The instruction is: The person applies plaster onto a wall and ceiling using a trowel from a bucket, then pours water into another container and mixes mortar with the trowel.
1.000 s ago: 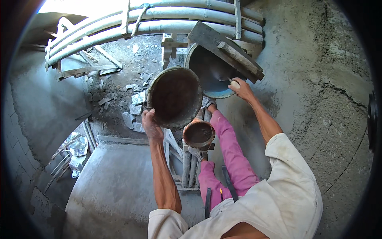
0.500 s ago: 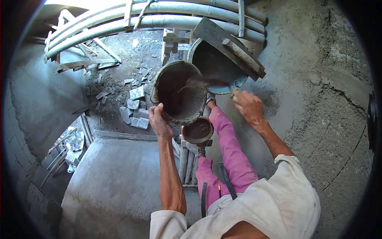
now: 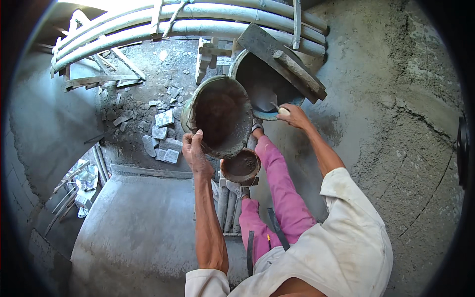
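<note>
My left hand [image 3: 196, 151] is closed on the lower left rim of a dark, mortar-crusted bucket [image 3: 220, 116], held up and tilted with some dark material inside. My right hand [image 3: 296, 117] grips the pale handle of a trowel [image 3: 281, 111], whose blade reaches into a larger basin [image 3: 250, 69] behind the bucket. The basin has a blue patch on its inner rim, and a board with a bar on it [image 3: 269, 57] lies across its top right. Below the held bucket, a smaller orange bucket [image 3: 240, 166] holds grey-brown mix, between my legs and feet.
Curved rows of pale poles [image 3: 193, 29] on wooden supports run across the top. Broken rubble [image 3: 163, 128] lies left of the buckets. A grey concrete surface [image 3: 123, 218] is at lower left, with sticks and debris beyond. A rough, cracked cement surface [image 3: 396, 148] fills the right.
Half a second ago the blurred trowel was swung over the held bucket; now it is back inside the basin. The held bucket has shifted slightly up and left since a second ago.
</note>
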`<state>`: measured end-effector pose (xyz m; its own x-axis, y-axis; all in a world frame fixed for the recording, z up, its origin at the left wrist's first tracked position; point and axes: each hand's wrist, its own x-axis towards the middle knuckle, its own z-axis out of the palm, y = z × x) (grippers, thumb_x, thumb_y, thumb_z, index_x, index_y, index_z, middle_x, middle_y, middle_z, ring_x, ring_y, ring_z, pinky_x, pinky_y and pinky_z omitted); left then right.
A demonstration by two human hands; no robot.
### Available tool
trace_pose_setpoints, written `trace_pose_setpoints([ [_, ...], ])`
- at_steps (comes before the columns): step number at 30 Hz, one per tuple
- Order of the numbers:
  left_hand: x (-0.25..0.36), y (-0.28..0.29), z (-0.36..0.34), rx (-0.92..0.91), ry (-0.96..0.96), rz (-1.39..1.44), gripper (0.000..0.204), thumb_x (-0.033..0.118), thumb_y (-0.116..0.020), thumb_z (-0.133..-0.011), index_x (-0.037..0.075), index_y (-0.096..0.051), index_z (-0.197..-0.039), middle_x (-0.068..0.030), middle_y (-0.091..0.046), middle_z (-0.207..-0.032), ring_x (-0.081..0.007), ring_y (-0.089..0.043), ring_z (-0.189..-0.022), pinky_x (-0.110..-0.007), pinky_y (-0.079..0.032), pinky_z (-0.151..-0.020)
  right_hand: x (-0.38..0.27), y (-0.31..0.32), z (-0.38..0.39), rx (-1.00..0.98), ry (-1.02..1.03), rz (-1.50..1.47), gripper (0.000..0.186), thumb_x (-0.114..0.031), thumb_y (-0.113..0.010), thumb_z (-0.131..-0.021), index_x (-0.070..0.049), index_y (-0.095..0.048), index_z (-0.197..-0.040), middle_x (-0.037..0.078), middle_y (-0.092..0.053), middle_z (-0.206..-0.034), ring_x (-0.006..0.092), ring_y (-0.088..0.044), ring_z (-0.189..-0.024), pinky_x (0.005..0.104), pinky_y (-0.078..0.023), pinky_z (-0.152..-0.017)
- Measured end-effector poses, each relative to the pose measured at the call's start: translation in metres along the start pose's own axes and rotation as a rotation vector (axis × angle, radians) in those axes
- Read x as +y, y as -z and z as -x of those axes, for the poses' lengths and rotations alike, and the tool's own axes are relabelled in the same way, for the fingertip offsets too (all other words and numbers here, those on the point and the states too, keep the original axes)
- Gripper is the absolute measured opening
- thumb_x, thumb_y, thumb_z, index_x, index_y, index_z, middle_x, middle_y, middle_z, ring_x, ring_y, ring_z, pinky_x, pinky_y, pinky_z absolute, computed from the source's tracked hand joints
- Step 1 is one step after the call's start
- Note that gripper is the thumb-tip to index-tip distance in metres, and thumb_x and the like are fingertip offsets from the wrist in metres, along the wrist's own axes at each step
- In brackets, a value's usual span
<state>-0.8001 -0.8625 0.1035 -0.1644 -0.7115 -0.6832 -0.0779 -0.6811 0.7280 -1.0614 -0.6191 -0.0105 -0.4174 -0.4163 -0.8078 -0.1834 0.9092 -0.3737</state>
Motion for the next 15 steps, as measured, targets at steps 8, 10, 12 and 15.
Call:
trace_pose_setpoints([
  [8, 0.000, 0.008, -0.005, -0.033, -0.009, -0.044, 0.025, 0.014, -0.072, -0.089, 0.018, -0.048, -0.080, 0.0068, -0.053, -0.078, -0.0027, -0.049, -0.071, -0.021, -0.041, -0.065, -0.038, 0.053, 0.119, 0.197, 0.378, 0.158, 0.045, -0.031, -0.077, -0.080, -0.010, -0.063, -0.117, 0.013, -0.067, -0.100, 0.0331, -0.066, -0.090, 0.0423, -0.052, -0.077],
  [10, 0.001, 0.012, 0.002, -0.043, -0.049, -0.039, 0.027, 0.011, -0.072, -0.089, 0.017, -0.047, -0.079, 0.0078, -0.049, -0.078, -0.0027, -0.044, -0.070, -0.021, -0.037, -0.065, -0.084, 0.057, 0.147, 0.127, 0.553, 0.402, 0.045, -0.022, -0.075, -0.081, -0.010, -0.059, -0.122, 0.010, -0.061, -0.099, 0.0307, -0.063, -0.087, 0.0421, -0.052, -0.078],
  [12, 0.000, 0.007, 0.013, -0.068, -0.079, -0.025, 0.029, 0.008, -0.072, -0.088, 0.016, -0.046, -0.078, 0.0088, -0.045, -0.077, -0.0027, -0.039, -0.069, -0.020, -0.034, -0.065, -0.107, 0.063, 0.164, 0.137, 0.597, 0.475, 0.045, -0.020, -0.071, -0.084, -0.011, -0.057, -0.125, 0.011, -0.060, -0.099, 0.0315, -0.063, -0.086, 0.0432, -0.052, -0.077],
  [15, 0.028, -0.005, 0.037, -0.108, -0.038, 0.065, 0.028, 0.006, -0.070, -0.088, 0.017, -0.047, -0.079, 0.0085, -0.048, -0.079, -0.0022, -0.044, -0.074, -0.021, -0.038, -0.068, -0.125, 0.084, 0.187, 0.161, 0.638, 0.516, 0.045, -0.015, -0.067, -0.087, -0.011, -0.053, -0.130, 0.011, -0.057, -0.102, 0.0321, -0.063, -0.084, 0.0440, -0.053, -0.075],
])
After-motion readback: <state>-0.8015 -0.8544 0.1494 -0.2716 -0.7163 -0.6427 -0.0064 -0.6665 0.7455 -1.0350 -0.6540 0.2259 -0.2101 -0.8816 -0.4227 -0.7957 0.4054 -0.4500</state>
